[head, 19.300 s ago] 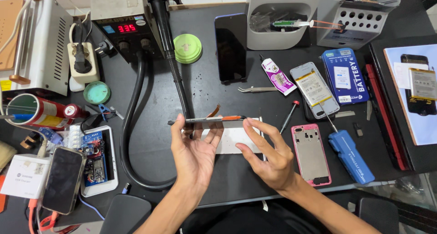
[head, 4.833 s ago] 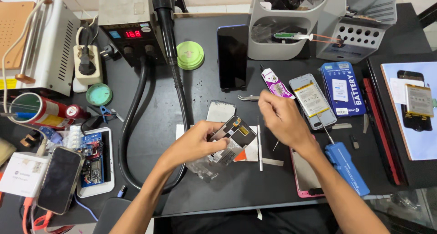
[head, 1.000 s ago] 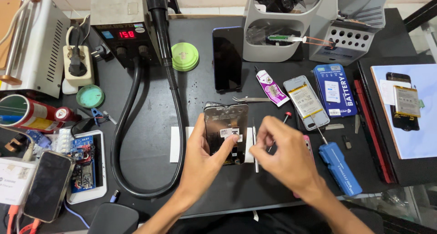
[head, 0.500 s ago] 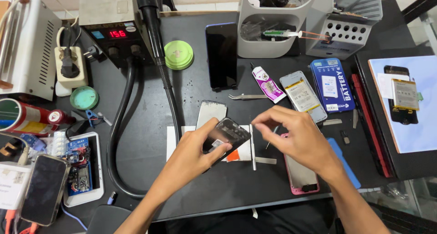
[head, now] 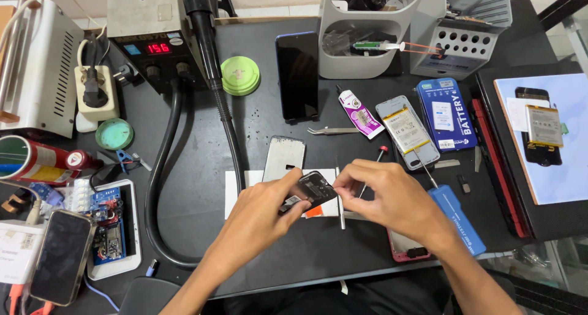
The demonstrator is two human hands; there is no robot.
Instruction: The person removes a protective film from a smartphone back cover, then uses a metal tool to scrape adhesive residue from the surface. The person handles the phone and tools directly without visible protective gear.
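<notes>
Phone frame (head: 309, 189), a dark, gutted shell, sits tilted above the white sheet (head: 236, 186) near the middle of the black bench (head: 367, 254). The left hand (head: 260, 214) comes in from seven o'clock and closes thumb and fingers on the frame's lower left end, holding it off the surface. The right hand (head: 386, 195) comes in from five o'clock, and its fingertips pinch narrowly at the frame's right edge, touching it; whether something small lies between them I cannot tell.

By my reading, the step in hand is fine work on that edge: seating, peeling or freeing a small part while the other hand steadies the shell. The next move seems to call for a light, exact pinch with the frame kept still, since the shell is thin and is held at one end only.

A grey back plate (head: 283, 157) lies flat at eleven o'clock from the frame, just beside it. Tweezers (head: 334, 131) lie at twelve o'clock, with a glue tube (head: 359, 112) just to their right. A battery (head: 407, 130) rests at two o'clock, well apart. The hot-air station (head: 156, 42) stands at ten o'clock, its hose (head: 162, 186) looping down past the left of the sheet.
</notes>
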